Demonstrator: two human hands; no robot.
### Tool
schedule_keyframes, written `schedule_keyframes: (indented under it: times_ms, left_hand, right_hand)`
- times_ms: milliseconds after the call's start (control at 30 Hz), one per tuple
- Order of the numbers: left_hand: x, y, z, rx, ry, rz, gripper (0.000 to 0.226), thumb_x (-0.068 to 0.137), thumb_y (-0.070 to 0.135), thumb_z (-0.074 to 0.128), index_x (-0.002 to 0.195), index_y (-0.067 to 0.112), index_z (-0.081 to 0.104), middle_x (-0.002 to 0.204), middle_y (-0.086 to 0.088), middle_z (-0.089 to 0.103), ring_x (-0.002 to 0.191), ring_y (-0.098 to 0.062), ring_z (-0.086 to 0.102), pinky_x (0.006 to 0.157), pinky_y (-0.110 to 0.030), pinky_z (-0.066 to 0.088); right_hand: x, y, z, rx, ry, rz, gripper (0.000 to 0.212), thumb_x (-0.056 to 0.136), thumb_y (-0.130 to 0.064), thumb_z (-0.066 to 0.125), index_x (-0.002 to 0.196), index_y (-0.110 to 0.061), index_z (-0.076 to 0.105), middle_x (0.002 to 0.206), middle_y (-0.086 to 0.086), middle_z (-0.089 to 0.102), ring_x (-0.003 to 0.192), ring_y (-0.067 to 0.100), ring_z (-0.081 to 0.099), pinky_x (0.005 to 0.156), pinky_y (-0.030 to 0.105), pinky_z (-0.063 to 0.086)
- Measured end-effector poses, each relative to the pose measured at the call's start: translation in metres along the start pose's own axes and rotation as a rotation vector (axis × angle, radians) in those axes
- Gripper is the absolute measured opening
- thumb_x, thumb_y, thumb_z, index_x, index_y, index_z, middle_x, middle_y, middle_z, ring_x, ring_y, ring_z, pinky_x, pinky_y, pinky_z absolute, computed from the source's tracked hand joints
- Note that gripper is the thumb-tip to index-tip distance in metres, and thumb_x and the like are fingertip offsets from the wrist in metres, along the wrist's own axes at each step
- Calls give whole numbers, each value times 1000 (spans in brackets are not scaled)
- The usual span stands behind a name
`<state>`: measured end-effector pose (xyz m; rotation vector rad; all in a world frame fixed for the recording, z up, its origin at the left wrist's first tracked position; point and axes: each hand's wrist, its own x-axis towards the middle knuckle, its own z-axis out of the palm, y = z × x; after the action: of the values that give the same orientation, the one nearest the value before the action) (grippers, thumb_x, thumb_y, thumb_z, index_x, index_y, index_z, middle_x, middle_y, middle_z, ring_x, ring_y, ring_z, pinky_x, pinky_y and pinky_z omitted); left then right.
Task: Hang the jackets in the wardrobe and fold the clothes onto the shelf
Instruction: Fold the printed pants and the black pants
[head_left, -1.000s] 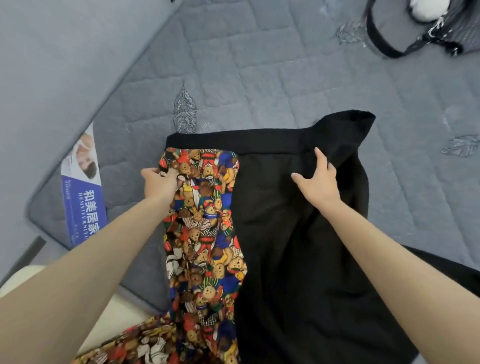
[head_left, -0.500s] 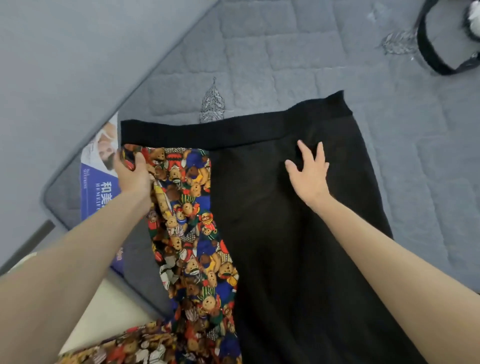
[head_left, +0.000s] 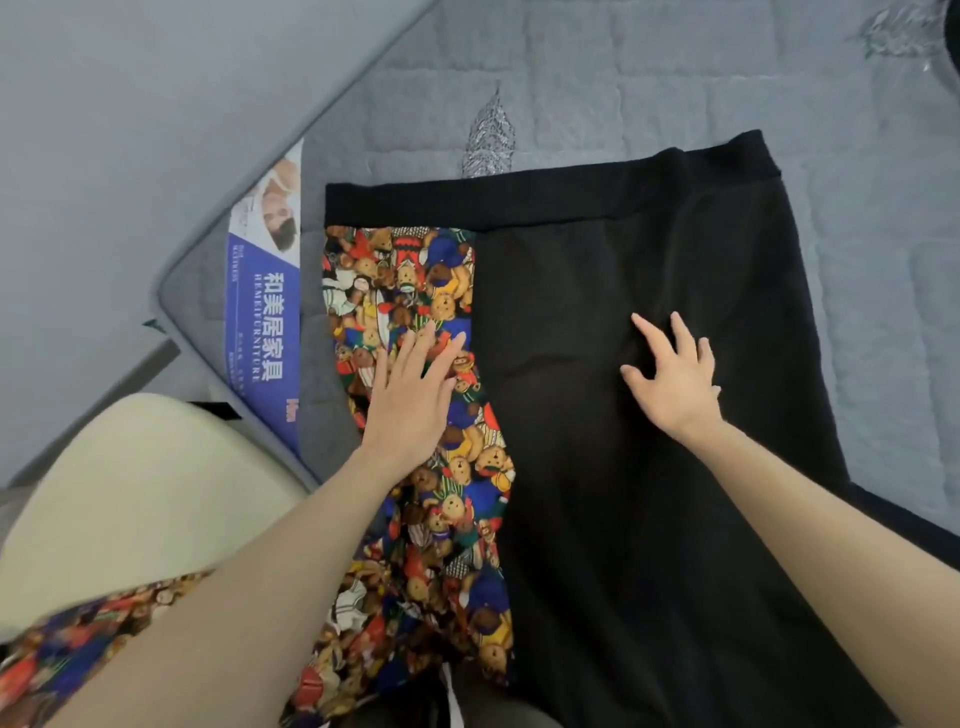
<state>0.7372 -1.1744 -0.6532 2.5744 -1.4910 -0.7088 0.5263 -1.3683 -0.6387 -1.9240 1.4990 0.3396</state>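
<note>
Fabric of a black garment (head_left: 649, 467) with a wide black waistband (head_left: 519, 202) and a multicoloured teddy-bear print panel (head_left: 400, 270) lay spread flat on the grey quilted mattress (head_left: 571, 78), filling the centre and lower right of the frame, with its waistband towards the top and the printed panel along its left side. The left hand (head_left: 410, 400), which half a second before had clutched the panel's upper left corner with curled fingers, had let go and now lay lower down on the bear print, palm down and fingers straight, holding nothing. The right hand (head_left: 670, 384) had slid down from just under the waistband to the middle of the black cloth, where it rested with fingers spread and relaxed, gripping nothing. The waistband's right end, raised and bunched a second earlier, now lay level with the rest. A silver embroidered leaf motif (head_left: 491, 135) on the mattress showed just above the waistband. A blue and white printed label (head_left: 260, 301) ran down the mattress edge just left of the panel, and a cream rounded surface (head_left: 130, 483) filled the lower left.
</note>
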Motion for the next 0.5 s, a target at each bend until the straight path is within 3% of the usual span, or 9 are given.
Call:
schedule_keyframes:
  times_ms: [100,167,233,300,367,500]
  left_hand:
    - [-39,-9,-4,-128,174,0,47,102,23,34,149,27,27,155,-2,25,142,-20,25,116,-44,20]
    - [-74,-28,-1,-142,170,-46,47,102,25,35,149,28,27,155,-3,26,139,-23,32,113,-46,29]
    - [-113,-56,6,-139,96,-130,48,102,27,35,150,28,26,154,-7,26,137,-27,36,109,-48,34]
    - [-157,-88,16,-63,47,-255,50,101,28,36,150,26,24,155,-11,24,139,-31,30,110,-52,30]
    - [-203,-120,26,-61,25,-470,53,101,31,37,151,29,20,157,-13,16,144,-33,16,113,-58,17]
    - [-295,-173,42,-204,158,-908,57,98,37,43,150,31,19,160,-9,4,146,-32,-1,114,-59,2]
  right_hand:
    - [-31,-9,14,101,94,-13,33,94,-23,53,127,-30,57,146,5,36,130,30,32,98,36,34]
    - [-56,-18,30,186,72,-37,23,94,-19,52,113,-26,64,138,6,41,100,18,54,85,26,37]
    - [-82,-28,48,218,49,-79,22,94,-16,53,112,-23,64,136,6,41,87,13,57,87,27,42]
    - [-108,-42,70,189,48,-127,25,93,-14,53,115,-21,64,132,7,46,104,21,56,97,33,43]
    - [-138,-62,95,196,57,-205,25,93,-11,52,114,-19,63,122,5,52,110,24,55,95,35,45]
    - [-197,-114,153,171,106,-482,22,91,-6,52,108,-14,63,110,0,54,109,19,49,94,28,38]
